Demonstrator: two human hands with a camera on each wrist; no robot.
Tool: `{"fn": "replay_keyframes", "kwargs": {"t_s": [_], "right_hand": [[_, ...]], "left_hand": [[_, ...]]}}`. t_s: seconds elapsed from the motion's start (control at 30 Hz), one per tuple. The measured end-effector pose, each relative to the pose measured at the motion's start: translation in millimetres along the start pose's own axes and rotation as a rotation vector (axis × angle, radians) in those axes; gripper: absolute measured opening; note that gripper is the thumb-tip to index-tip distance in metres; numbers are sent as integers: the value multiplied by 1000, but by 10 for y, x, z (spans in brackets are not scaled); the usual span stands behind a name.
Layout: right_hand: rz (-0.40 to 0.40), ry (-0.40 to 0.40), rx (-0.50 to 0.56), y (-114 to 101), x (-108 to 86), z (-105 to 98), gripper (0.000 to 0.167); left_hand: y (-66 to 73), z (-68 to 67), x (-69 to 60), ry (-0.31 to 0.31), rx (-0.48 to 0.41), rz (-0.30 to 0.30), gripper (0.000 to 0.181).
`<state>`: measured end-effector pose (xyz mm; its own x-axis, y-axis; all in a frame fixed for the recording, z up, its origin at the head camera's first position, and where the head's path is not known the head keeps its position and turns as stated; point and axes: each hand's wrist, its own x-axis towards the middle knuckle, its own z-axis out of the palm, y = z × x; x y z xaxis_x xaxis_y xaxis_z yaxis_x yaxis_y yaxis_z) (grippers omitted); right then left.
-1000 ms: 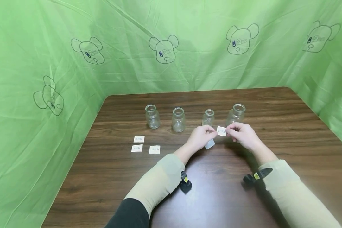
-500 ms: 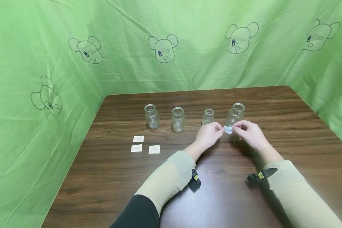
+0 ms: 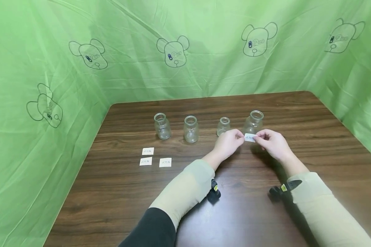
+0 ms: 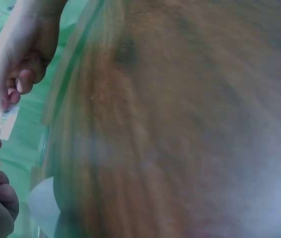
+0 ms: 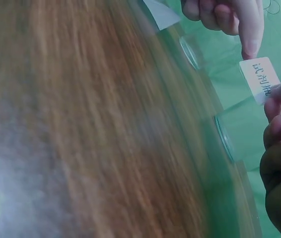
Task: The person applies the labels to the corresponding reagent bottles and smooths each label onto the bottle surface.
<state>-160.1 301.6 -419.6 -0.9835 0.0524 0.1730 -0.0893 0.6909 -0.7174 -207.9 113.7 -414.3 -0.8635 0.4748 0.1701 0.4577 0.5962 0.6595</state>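
Both hands hold a small white label (image 3: pixel 249 137) with blue handwritten characters between them, in front of the rightmost glass jar (image 3: pixel 252 124). My left hand (image 3: pixel 229 144) pinches one end of the label. At the other end, the thumb and fingers of my right hand (image 3: pixel 273 144) pinch it. The right wrist view shows the label (image 5: pixel 260 79) with its writing facing that camera. I cannot tell whether the label touches the jar. A smaller jar (image 3: pixel 223 126) stands just behind my left hand, its lower part hidden.
Two more glass jars (image 3: pixel 162 128) (image 3: pixel 191 130) stand to the left. Three similar labels (image 3: pixel 147 151) (image 3: pixel 145 161) (image 3: pixel 165 162) lie on the wooden table (image 3: pixel 117 195). A blank white piece of paper (image 5: pixel 161 14) shows in the wrist views. Green cloth (image 3: pixel 136 79) hangs behind.
Both hands have carried the label right and slightly away from me, towards the rightmost jar. The pale square seen below the left hand earlier is now out of sight in the head view.
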Motion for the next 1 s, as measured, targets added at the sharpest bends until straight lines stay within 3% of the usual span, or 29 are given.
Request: {"fn": "replay_keyframes", "kwargs": {"t_s": [0.17,0.5,0.83,1.0], "right_hand": [[6,15,-20,31,14,-25,24],[36,56,-53,142,61,-36,25],[59,97,-72,194,122,-8,25],[60,107,-61,189,139,-2,26]], "left_hand": [[45,15,59,-12,-65,-40,11],[94,102,106,-95,66,-38,22],[94,142,115,-133,35,-45,31],[95,171,114,-145,62,-46,33]]}}
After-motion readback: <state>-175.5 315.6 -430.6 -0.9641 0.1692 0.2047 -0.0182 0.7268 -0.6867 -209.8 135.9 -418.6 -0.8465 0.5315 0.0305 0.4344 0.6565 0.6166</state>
